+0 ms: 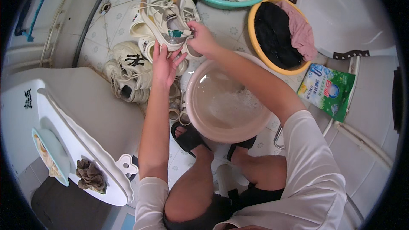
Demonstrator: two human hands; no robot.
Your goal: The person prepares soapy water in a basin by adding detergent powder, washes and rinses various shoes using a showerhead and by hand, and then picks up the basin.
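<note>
A white lace-up sneaker (153,22) with grey panels and a green patch at the heel is held above the floor, toe pointing away from me. My left hand (167,65) supports its heel from below, fingers spread along the sole. With thumb and fingers, my right hand (202,38) grips the heel side near the opening. Another similar white shoe (188,9) lies just right of it, partly hidden by the held one. Close to my knees stands a round pink basin (228,138) of cloudy water with some foam, partly covered by my right forearm.
White clogs (140,28), chunky white sneakers (131,67) and sandals (175,105) crowd the tiled floor at left. Beyond stand a teal basin (220,4) and a yellow basin (251,22) of clothes. A green detergent bag (329,91) lies right; a white shelf (111,195) juts in at left.
</note>
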